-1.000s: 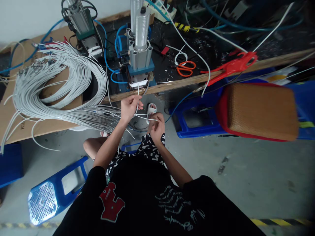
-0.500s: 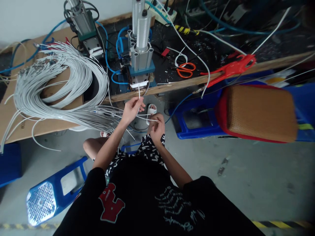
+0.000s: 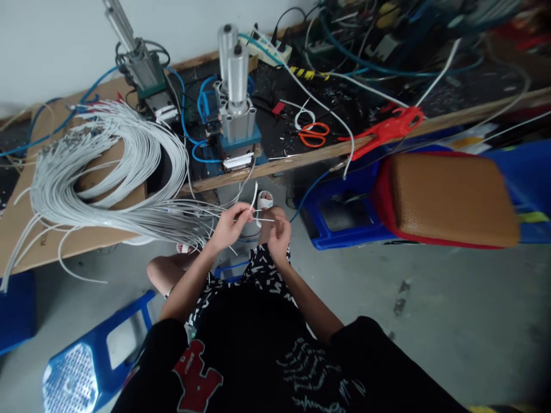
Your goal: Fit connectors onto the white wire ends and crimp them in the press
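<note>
Between the fingertips of my left hand (image 3: 233,225) is a white cable (image 3: 254,195), its free end pointing up toward the bench edge. My right hand (image 3: 279,234) is closed just to the right, pinching the end of another white cable (image 3: 264,219). A thick bundle of white cables (image 3: 116,213) trails from the bench toward my left hand. Beyond my hands stands a pneumatic press (image 3: 236,123) with a white strip (image 3: 238,161) at its front. My hands are over my lap, apart from the press.
A second press (image 3: 148,74) stands behind the bundle on cardboard (image 3: 21,229). Orange-handled scissors (image 3: 314,135) and a red tool (image 3: 387,131) lie along the wooden bench edge (image 3: 284,165). Blue stools (image 3: 97,355) stand left and right; the right one carries a brown cushion (image 3: 456,201).
My left hand has drawn back from the press toward my lap, taking the cable end away from the press front. My right hand stays close by. The view has shifted slightly.
</note>
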Tool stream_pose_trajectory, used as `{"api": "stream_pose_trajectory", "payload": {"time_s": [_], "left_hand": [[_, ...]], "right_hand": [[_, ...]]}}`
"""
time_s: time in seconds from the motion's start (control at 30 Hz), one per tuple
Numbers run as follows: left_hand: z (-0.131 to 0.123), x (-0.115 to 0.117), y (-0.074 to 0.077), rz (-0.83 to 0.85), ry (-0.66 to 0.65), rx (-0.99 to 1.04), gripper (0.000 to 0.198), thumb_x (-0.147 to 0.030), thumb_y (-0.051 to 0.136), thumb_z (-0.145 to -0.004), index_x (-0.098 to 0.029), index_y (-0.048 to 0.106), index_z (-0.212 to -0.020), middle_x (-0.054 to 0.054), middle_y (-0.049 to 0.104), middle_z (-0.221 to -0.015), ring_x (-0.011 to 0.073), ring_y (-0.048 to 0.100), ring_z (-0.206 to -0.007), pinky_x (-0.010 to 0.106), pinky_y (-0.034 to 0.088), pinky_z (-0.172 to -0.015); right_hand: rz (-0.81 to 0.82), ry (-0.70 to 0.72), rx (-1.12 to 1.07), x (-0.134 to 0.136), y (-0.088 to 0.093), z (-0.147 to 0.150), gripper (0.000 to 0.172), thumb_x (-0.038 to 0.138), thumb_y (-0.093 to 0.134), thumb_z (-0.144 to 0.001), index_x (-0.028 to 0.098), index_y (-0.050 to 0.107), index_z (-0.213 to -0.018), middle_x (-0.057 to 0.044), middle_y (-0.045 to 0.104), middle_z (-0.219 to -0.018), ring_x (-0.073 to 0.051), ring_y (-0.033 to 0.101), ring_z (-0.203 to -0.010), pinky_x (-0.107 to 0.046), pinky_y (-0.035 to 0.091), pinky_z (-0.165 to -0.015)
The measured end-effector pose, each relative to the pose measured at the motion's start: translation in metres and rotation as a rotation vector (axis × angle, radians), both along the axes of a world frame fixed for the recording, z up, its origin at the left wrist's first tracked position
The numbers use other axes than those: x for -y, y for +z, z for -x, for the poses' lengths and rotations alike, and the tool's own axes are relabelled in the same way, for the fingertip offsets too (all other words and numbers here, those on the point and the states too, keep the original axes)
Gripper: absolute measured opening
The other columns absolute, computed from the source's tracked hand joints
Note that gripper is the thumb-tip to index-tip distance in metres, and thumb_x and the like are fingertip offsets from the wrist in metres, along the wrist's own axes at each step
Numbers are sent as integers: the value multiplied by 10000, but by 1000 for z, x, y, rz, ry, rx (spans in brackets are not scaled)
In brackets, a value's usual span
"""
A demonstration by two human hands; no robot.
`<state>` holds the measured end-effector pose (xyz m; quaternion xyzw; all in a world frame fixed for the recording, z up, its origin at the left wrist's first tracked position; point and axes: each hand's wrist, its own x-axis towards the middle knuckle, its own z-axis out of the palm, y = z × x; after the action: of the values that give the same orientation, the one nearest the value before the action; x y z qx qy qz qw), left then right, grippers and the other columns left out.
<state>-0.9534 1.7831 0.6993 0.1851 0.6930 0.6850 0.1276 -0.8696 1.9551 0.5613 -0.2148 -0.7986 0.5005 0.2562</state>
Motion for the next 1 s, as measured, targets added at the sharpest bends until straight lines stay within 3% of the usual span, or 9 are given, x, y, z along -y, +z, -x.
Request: {"api": "stream_pose_trajectory", "payload": {"time_s": [0.07,0.17,0.23,0.37,0.47,0.67,0.77,0.87,1.0], "left_hand": [[-14,10,4,24,-26,-20,305,-434,529,-1027,-160,662,-1026,26,673,-827,125,637,-772,258,527,-767],[-28,22,10,63,-55,-58,261,-389,525,-1034,-167,664,-1040,20,680,-833,123,640,-758,255,523,-758],[-34,26,13,87,-50,-94,236,-362,529,-1035,-171,667,-1039,18,688,-835,120,642,-752,251,518,-757],[-42,29,17,93,-33,-125,210,-331,530,-1037,-173,670,-1033,12,698,-815,113,643,-723,242,514,-732],[-47,28,19,81,-49,-116,211,-328,528,-1037,-171,669,-1034,9,696,-783,112,641,-694,241,517,-706],[-57,30,23,57,-94,-69,229,-358,531,-1030,-167,656,-1018,0,677,-733,112,625,-642,246,525,-671],[-60,33,27,71,-109,-86,222,-355,536,-1027,-169,657,-1015,-5,675,-723,111,626,-639,244,522,-674],[-62,36,29,91,-115,-103,226,-359,531,-1026,-175,663,-1021,-2,685,-732,114,635,-645,247,526,-680],[-64,37,28,106,-121,-102,237,-367,527,-1026,-177,667,-1012,3,687,-737,116,638,-641,252,528,-682]], "right_hand": [[87,30,-35,10,38,4,272,325,542,-938,186,634,-1154,-114,701,-1194,-234,644,-1178,-482,464,-1118],[318,250,-112,28,104,12,279,347,526,-1000,241,618,-1240,-75,752,-1134,-203,709,-1090,-429,535,-1035],[329,367,-132,37,141,17,284,357,559,-999,272,642,-1258,-59,767,-1155,-205,705,-1142,-445,514,-1078],[258,432,-155,44,183,25,235,380,580,-1000,305,723,-1170,-21,782,-1179,-222,654,-1278,-556,320,-1247],[335,465,-145,45,193,26,221,394,588,-999,298,747,-1118,-7,807,-1069,-231,711,-1196,-577,319,-1240],[447,473,-84,50,193,26,213,425,654,-959,271,776,-1044,5,817,-947,-166,773,-784,-509,409,-1191],[484,475,-109,52,191,27,198,414,665,-953,281,777,-1046,11,811,-993,-144,762,-765,-470,432,-1172],[504,486,-135,54,193,27,163,387,671,-950,273,777,-998,28,794,-885,-136,750,-784,-430,449,-1147],[614,498,-156,57,195,28,152,378,674,-934,253,753,-898,28,744,-785,-143,711,-780,-347,564,-885]]}}
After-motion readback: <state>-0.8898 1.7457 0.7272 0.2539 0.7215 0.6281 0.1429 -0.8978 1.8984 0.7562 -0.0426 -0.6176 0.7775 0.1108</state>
